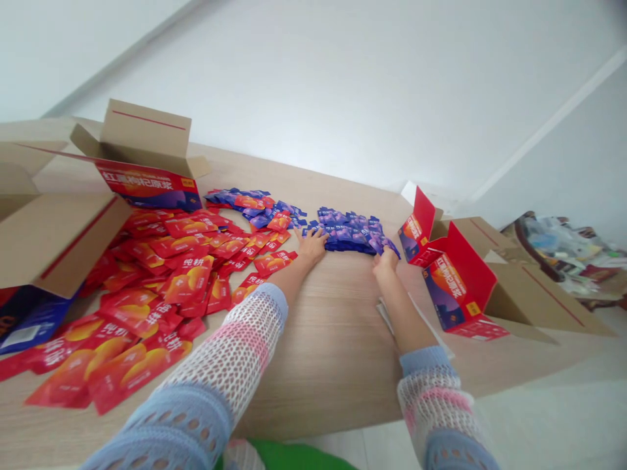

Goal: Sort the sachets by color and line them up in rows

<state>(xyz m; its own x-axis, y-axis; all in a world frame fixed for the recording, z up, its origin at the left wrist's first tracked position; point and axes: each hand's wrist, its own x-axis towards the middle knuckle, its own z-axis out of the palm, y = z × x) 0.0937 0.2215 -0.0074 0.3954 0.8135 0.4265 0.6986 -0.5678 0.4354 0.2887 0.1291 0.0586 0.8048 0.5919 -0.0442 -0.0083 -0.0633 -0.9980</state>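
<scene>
A heap of small blue-purple sachets (350, 232) lies on the wooden table (333, 352), and my left hand (312, 245) rests with spread fingers at its left end. My right hand (386, 260) presses against the heap's near right edge, its fingertips hidden from view. A second, looser spread of blue sachets (249, 203) lies further left, mixed with some red ones. Many larger red sachets (186, 281) with orange printing cover the table's left side, close to my left forearm.
An open cardboard carton with red printed panels (142, 150) stands at the far left, and another (455, 274) stands at the right. A white sheet (392, 318) lies under my right forearm. Cluttered items (563, 254) sit on the floor beyond the table's right end.
</scene>
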